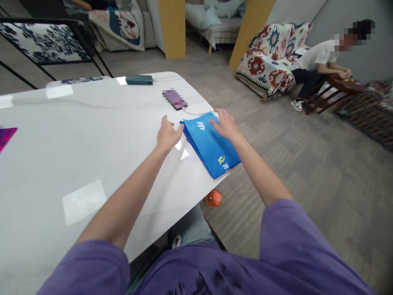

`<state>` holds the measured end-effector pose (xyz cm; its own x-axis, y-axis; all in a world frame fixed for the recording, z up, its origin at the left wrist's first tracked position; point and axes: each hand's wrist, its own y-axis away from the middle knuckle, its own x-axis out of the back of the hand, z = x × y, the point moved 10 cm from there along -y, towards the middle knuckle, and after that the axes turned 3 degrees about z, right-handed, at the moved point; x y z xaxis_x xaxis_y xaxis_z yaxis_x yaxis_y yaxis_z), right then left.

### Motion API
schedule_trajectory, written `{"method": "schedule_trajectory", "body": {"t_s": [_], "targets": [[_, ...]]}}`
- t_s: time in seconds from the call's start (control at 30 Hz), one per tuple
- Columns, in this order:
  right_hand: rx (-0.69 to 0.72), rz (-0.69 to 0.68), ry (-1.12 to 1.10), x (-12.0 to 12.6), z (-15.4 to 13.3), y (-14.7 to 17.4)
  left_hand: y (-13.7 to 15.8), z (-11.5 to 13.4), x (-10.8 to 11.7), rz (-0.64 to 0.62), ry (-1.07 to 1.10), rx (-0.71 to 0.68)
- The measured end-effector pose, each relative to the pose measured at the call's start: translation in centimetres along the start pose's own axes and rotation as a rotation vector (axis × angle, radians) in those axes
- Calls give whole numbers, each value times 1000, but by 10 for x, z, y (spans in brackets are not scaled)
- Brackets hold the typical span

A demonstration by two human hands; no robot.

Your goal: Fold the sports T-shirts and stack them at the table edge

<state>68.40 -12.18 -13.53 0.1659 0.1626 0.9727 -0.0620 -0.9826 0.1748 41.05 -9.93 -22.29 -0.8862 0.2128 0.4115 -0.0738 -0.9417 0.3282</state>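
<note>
A folded piece of blue fabric (207,141) with white and yellow printed marks lies on the right corner of the white table (123,131), and its lower right part reaches the table edge. My left hand (168,134) is beside its left edge, thumb and fingers apart. The thumb tip is at the fabric's upper left corner; whether it touches is hard to tell. My right hand (226,123) rests on the upper right side of the fabric with its thumb spread over the top. Some of its fingertips are hidden from me.
Beyond the fabric lie a phone (175,99) with a white cable and a dark green box-shaped object (139,80). A pink and purple item (6,137) is at the left. An orange object (214,198) shows below the table edge. Another person (316,57) sits on a patterned sofa (267,61).
</note>
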Motion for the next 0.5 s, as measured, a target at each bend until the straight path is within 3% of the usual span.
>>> {"method": "schedule_trajectory", "body": {"t_s": [0.13, 0.23, 0.4, 0.5], "targets": [[107, -151, 17, -51, -29, 39, 34, -28, 48, -30, -107, -38], [127, -190, 31, -64, -40, 55, 67, -51, 110, -3, -98, -71], [157, -163, -1, -59, -41, 62, 155, -120, 261, 251, -100, 25], [209, -91, -116, -57, -42, 49, 226, -168, 358, 407, -258, 119]]}}
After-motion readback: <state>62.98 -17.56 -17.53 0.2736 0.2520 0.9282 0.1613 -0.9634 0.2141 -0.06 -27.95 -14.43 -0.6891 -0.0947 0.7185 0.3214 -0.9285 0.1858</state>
